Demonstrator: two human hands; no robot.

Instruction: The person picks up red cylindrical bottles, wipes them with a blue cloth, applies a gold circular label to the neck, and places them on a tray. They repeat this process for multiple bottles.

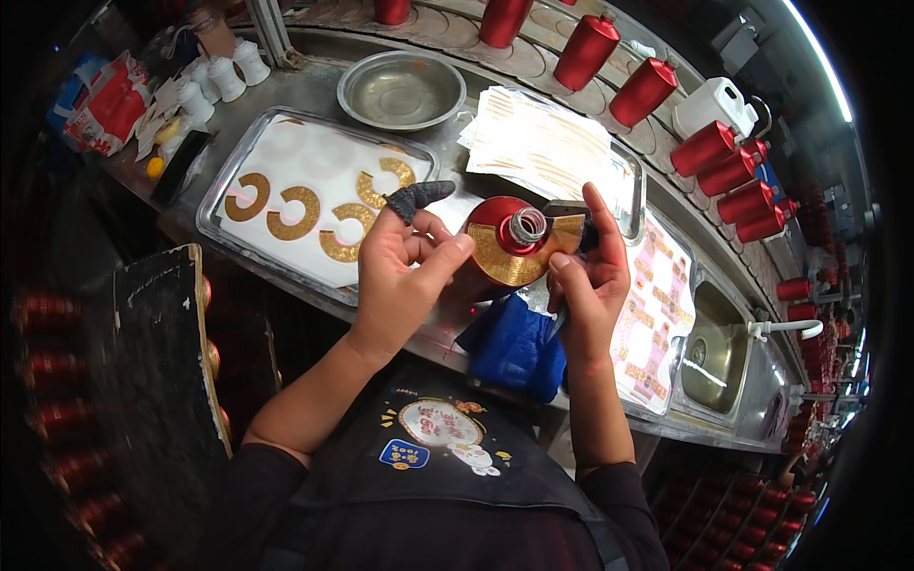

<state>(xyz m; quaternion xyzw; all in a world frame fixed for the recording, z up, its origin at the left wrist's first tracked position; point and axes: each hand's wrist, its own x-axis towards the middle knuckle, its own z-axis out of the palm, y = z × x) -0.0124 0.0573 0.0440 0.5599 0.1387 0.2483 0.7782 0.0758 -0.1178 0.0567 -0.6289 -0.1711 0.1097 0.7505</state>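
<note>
A red bottle [503, 228] with a silver threaded neck sits between my two hands, its mouth facing me. A gold curved label [509, 266] lies around its shoulder. My left hand [405, 276] grips the bottle's left side; its forefinger wears a dark textured finger cot [416, 197]. My right hand [590, 276] presses the label's right end against the bottle and holds a small dark tool [567, 211]. A blue cloth [514, 347] lies just below the bottle.
A steel tray [214, 219] at left holds white sheets with gold ring-shaped labels [293, 211]. A round metal bowl [401, 90] stands behind it. Red bottles [644, 91] line the curved back rail. A label sheet [657, 285], a small sink [716, 352] and a white jug [714, 105] are at right.
</note>
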